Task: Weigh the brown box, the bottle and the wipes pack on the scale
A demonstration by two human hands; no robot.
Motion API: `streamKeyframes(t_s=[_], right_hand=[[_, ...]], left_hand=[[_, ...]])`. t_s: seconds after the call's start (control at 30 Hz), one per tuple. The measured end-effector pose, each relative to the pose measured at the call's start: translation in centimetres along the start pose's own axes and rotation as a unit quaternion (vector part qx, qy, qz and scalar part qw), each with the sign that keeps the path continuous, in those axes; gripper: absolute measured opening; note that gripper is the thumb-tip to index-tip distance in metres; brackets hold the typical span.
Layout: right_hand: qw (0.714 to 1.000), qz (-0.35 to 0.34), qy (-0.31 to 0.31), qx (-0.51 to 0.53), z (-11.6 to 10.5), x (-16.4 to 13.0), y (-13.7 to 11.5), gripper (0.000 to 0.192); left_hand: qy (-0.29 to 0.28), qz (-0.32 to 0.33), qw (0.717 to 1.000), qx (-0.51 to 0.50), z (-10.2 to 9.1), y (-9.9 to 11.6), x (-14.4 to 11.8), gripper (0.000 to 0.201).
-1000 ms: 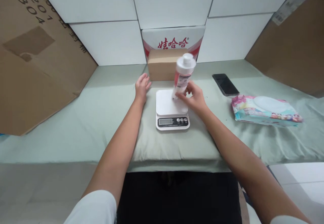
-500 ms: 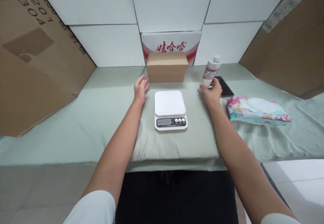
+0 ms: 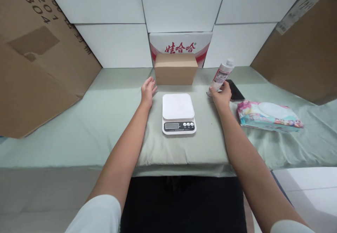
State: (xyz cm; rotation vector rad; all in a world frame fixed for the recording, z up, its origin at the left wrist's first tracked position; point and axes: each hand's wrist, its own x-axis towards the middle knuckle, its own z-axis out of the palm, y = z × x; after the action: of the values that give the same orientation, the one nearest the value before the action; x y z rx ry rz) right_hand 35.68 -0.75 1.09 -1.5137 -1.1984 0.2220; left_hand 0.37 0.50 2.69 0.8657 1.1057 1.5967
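My right hand (image 3: 222, 94) is closed round the lower part of a white bottle (image 3: 221, 74) with a red and white printed label. The bottle leans to the right, its white cap uppermost; whether its base touches the cloth I cannot tell. My left hand (image 3: 148, 91) holds nothing, its fingers apart, beside the left end of a plain brown cardboard box (image 3: 176, 74). Between my forearms lies a white kitchen scale (image 3: 178, 107) with a bare platform and a dark button panel facing me.
A black flat device (image 3: 235, 90) lies behind my right hand. Closer in on the right is a pack of wet wipes (image 3: 271, 117). Large cardboard sheets (image 3: 39, 75) flank both sides. A white and red printed carton (image 3: 181, 40) stands at the back. Pale green cloth (image 3: 113, 120) covers the table.
The bottle in my right hand tilts slightly further to the right. My left hand stays beside the cardboard box. The whole view has shifted a little.
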Motion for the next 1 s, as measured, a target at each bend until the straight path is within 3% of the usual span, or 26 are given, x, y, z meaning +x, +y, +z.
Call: streamKeyframes(t_s=[0.17, 0.27, 0.33, 0.43, 0.6, 0.77, 1.0], right_hand=[[1.0, 0.01, -0.002, -0.021, -0.4, 0.2, -0.5, 0.087], [0.998, -0.036, 0.045, -0.026, -1.7, 0.2, -1.5, 0.097], [0.993, -0.088, 0.077, -0.023, -2.8, -0.2, -2.5, 0.093], [0.987, -0.143, 0.071, -0.024, -3.9, -0.8, -3.6, 0.078], [0.994, -0.079, 0.052, -0.054, -2.4, -0.8, -2.6, 0.092], [0.999, -0.007, 0.015, -0.033, -0.2, -0.2, -1.0, 0.065], [1.0, 0.005, 0.011, -0.001, 0.8, 0.0, -0.7, 0.066]], left_hand=[[0.003, -0.001, 1.0, 0.004, -0.1, -0.1, 0.2, 0.044], [0.0, 0.008, 1.0, 0.006, -0.2, -0.2, 0.3, 0.042], [-0.001, 0.016, 1.0, 0.003, -0.2, -0.3, 0.3, 0.042], [-0.006, 0.027, 1.0, 0.003, -0.2, -0.3, 0.2, 0.043], [-0.005, 0.02, 1.0, 0.007, -0.2, -0.3, 0.2, 0.043], [-0.002, 0.021, 1.0, 0.011, -0.3, -0.6, 0.4, 0.042], [-0.014, 0.033, 0.999, 0.025, -0.3, -0.4, 0.2, 0.045]])
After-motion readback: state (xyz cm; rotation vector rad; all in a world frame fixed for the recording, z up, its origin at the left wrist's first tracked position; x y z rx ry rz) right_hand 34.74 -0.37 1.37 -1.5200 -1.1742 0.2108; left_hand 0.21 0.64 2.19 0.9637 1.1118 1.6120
